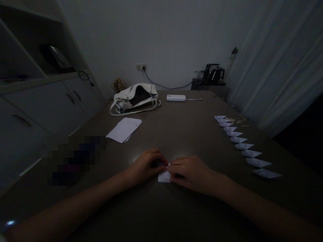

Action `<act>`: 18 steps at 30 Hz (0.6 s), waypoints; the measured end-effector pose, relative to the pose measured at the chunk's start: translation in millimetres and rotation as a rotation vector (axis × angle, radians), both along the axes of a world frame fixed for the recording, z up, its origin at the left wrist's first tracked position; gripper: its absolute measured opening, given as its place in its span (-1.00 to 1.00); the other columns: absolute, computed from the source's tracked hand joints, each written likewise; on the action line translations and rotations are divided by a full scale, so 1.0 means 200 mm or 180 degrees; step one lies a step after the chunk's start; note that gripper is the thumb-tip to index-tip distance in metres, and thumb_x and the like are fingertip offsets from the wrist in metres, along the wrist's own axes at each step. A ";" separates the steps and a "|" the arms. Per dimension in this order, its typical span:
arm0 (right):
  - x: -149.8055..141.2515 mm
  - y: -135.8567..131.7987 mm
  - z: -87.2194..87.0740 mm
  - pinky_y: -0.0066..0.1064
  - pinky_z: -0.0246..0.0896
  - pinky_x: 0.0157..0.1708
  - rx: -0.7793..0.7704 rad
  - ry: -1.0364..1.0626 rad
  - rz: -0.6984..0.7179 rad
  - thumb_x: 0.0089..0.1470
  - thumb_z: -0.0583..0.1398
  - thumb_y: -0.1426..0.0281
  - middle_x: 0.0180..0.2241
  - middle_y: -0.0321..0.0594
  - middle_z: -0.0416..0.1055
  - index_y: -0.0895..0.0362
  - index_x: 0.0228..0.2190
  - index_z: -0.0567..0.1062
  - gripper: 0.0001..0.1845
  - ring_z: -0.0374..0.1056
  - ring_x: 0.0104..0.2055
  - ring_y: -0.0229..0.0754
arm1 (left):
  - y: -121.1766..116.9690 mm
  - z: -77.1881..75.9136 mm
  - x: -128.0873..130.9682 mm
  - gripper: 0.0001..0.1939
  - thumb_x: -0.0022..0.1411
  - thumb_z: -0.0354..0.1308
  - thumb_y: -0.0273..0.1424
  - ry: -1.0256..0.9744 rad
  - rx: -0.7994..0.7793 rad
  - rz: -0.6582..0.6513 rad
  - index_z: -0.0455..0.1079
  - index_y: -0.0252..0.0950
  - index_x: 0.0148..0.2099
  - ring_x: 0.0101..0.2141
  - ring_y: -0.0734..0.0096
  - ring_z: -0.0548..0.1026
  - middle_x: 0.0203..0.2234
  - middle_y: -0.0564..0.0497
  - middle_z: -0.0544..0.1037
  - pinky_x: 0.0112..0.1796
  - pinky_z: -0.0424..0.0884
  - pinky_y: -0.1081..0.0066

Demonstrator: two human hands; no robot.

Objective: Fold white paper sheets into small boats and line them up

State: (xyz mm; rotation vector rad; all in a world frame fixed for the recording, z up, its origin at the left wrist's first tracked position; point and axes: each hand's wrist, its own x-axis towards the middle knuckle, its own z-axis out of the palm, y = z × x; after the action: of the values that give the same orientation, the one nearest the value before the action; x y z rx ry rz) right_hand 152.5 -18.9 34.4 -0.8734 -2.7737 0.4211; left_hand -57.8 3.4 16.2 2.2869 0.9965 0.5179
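Observation:
A small folded piece of white paper (164, 177) lies on the table in front of me, its upper part covered by my fingers. My left hand (148, 164) pinches its top left side between thumb and fingers. From the other side my right hand (189, 172) is closed on the paper's right edge, with the fingertips of both hands almost meeting. Along the right side of the table runs a row of several folded paper boats (251, 153). A stack of white paper sheets (124, 129) lies beyond my left hand.
A white handbag (136, 97) lies at the far end of the brown table (181, 134), beside a white power bank (176, 98) with a short cable. Paper scraps (237, 119) lie near the boats. Cabinets (47, 104) line the left, and a kettle (216, 74) stands behind.

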 end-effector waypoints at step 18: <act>-0.01 0.01 -0.07 -0.52 -0.01 -0.46 -0.0483 0.0491 -0.0296 0.03 0.21 0.48 -0.44 -0.34 0.36 0.15 -0.42 0.40 -0.95 0.23 -0.45 -0.35 | 0.00 -0.01 -0.01 -0.88 0.18 0.17 -0.40 -0.0029 0.0062 -0.0036 0.48 -0.29 -0.23 -0.26 0.38 0.39 -0.31 -0.03 0.43 -0.27 0.28 0.44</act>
State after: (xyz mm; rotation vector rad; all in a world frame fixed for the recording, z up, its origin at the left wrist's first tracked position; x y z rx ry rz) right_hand 150.0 -16.3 20.8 -0.9557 -2.5761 0.6601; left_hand -58.9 2.6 14.9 2.3041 0.9774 0.5352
